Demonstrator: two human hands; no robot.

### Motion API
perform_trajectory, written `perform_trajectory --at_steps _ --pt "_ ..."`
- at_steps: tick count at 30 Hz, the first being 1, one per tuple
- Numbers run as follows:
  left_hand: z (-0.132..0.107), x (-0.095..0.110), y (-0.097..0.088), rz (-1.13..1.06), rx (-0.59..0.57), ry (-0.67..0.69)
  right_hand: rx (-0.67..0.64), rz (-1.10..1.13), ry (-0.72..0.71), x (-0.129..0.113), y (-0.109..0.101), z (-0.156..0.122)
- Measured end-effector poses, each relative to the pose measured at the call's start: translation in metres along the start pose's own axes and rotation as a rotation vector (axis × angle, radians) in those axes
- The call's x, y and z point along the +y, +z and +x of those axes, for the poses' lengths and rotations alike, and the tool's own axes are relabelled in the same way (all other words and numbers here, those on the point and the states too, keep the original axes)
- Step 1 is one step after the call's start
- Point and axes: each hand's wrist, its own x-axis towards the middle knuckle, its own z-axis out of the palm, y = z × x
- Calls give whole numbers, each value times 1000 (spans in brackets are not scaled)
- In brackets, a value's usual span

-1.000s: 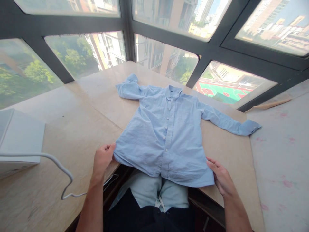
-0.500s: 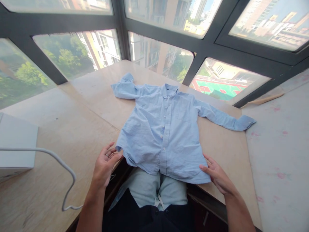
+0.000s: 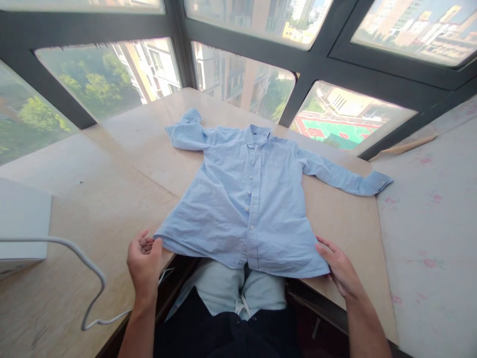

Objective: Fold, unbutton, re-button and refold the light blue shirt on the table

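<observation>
A light blue button-up shirt lies front side up, its collar toward the windows and its hem at the near edge of the tabletop. Its left sleeve in view is folded back on itself; the other stretches out to the right. My left hand pinches the left bottom corner of the hem between thumb and fingers, pulling it outward. At the right bottom corner, my right hand grips the side edge, thumb on top and the other fingers partly hidden beneath the cloth.
The pale wooden tabletop reaches back to dark window frames. At the left stand a white box and a grey-white cable. A flower-patterned wall surface borders the right side. My legs are below the near edge.
My left hand has moved left and drawn the shirt's left hem corner outward, flattening and widening that side. My right hand has shifted slightly, and the right corner lies a little farther right.
</observation>
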Motion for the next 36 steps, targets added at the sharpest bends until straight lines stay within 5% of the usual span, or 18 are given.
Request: perform_trajectory --at_steps 5,9,12,16,22,29,36 --pt "-10 10 1 331 -64 394 -91 -49 -69 12 -6 -11" --pt "-25 32 10 339 -58 678 -250 -154 -237 17 -15 -24" --pt "-40 50 28 303 -252 845 -294 -291 -320 22 -20 -29" --pt "-52 68 70 357 -524 991 -157 -493 -340 26 -21 -24" --pt "-48 67 113 605 -633 989 -5 -563 -428 31 -19 -24" --pt "-40 42 89 749 -488 862 126 -516 -455 49 -21 -34" --pt "-38 49 83 819 -443 797 189 -571 -565 35 -24 -29"
